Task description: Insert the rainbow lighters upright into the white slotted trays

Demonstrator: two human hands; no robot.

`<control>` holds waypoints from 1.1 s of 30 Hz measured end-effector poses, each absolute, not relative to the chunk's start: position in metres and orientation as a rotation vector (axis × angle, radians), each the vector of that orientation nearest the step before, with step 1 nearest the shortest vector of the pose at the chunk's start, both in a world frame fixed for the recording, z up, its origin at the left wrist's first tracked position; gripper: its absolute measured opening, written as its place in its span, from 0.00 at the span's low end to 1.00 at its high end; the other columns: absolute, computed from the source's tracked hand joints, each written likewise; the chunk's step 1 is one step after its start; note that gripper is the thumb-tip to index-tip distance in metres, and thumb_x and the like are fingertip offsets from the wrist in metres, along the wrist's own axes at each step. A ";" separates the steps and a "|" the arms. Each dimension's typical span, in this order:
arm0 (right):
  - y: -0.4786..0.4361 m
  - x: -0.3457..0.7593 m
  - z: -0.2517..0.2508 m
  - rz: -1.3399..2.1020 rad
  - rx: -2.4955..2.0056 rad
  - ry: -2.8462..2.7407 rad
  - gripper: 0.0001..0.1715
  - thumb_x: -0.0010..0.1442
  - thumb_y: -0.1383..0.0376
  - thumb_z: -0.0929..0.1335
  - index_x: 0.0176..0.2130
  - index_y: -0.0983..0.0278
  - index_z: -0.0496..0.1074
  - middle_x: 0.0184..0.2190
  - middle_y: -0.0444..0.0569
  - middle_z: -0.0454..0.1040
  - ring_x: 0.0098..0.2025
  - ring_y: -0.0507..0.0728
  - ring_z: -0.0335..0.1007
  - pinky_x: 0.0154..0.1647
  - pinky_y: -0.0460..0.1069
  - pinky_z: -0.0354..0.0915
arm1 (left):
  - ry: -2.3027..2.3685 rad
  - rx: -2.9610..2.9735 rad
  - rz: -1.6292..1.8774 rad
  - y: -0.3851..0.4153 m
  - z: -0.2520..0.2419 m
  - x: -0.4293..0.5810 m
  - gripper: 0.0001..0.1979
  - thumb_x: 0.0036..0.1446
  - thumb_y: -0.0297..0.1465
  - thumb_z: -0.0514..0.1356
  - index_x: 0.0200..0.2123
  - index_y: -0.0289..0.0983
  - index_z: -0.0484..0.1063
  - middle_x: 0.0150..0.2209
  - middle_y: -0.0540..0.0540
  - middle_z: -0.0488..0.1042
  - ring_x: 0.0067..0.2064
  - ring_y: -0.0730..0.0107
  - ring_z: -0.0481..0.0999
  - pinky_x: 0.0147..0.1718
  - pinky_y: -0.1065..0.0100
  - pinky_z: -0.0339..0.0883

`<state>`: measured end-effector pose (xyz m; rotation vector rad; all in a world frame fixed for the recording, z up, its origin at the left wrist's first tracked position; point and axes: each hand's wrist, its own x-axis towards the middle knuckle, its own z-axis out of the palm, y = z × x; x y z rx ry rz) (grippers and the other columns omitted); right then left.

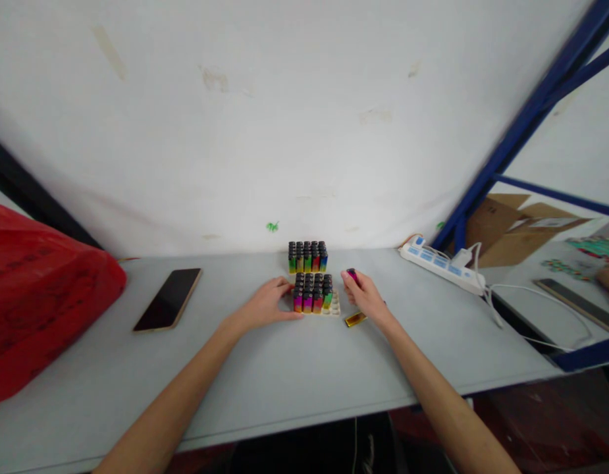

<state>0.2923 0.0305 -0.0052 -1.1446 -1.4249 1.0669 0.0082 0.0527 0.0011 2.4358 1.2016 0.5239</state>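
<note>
Several colourful lighters with black tops point(308, 302) stand upright in a pale tray point(336, 304), whose right side shows unfilled round slots. Behind it is a second block of upright lighters point(307, 258). My left hand point(268, 303) rests at the tray's left side, thumb and fingers apart around its edge. Between the fingers of my right hand point(364, 293), just right of the tray, is a purple lighter point(352, 275). A yellow lighter point(355, 319) lies flat on the table below that hand.
A phone point(168, 299) lies on the grey table point(284, 382), near a red bag point(42, 296) at far left. To the right are a white power strip point(442, 264) with cables, a blue frame point(526, 125) and cardboard boxes point(506, 227). A white wall stands behind.
</note>
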 end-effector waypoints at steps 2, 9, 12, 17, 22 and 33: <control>0.030 0.291 -0.005 1.105 -1.192 -1.369 0.35 0.59 0.32 0.66 0.26 0.57 0.59 0.17 0.37 0.55 0.18 0.50 0.50 0.17 0.46 0.49 | 1.203 2.444 0.508 0.053 0.001 0.008 0.30 0.49 0.51 0.72 0.49 0.35 0.78 0.49 0.37 0.77 0.51 0.46 0.77 0.55 0.52 0.72; 0.028 0.285 0.003 1.240 -1.350 -1.138 0.34 0.66 0.41 0.59 0.18 0.57 0.50 0.12 0.36 0.44 0.15 0.48 0.37 0.15 0.47 0.38 | 1.201 2.443 0.516 0.052 0.002 0.008 0.32 0.49 0.52 0.72 0.49 0.34 0.78 0.49 0.37 0.77 0.50 0.45 0.77 0.54 0.52 0.72; 0.026 0.284 0.003 1.252 -1.347 -1.129 0.30 0.65 0.48 0.58 0.17 0.56 0.50 0.11 0.37 0.45 0.15 0.49 0.36 0.15 0.47 0.37 | 1.200 2.444 0.507 0.051 0.004 0.009 0.31 0.50 0.51 0.72 0.48 0.34 0.79 0.49 0.37 0.77 0.50 0.45 0.77 0.53 0.53 0.72; 0.025 0.285 0.004 1.245 -1.340 -1.137 0.30 0.65 0.49 0.58 0.16 0.57 0.52 0.11 0.38 0.47 0.14 0.49 0.38 0.15 0.47 0.38 | 1.209 2.439 0.510 0.052 0.003 0.009 0.30 0.49 0.51 0.73 0.48 0.35 0.79 0.48 0.37 0.77 0.50 0.46 0.77 0.53 0.54 0.72; 0.028 0.286 0.006 1.221 -1.349 -1.141 0.39 0.63 0.33 0.59 0.18 0.59 0.60 0.13 0.37 0.48 0.15 0.48 0.41 0.16 0.47 0.40 | 1.206 2.442 0.503 0.053 0.002 0.008 0.32 0.49 0.51 0.73 0.50 0.34 0.78 0.50 0.36 0.76 0.51 0.45 0.77 0.55 0.52 0.71; 0.009 0.292 0.023 0.585 -1.109 -1.771 0.25 0.70 0.43 0.65 0.36 0.60 0.72 0.33 0.49 0.74 0.33 0.56 0.72 0.32 0.50 0.70 | 1.193 2.441 0.548 0.053 -0.002 0.008 0.32 0.49 0.52 0.72 0.49 0.36 0.78 0.49 0.37 0.77 0.51 0.46 0.78 0.55 0.52 0.72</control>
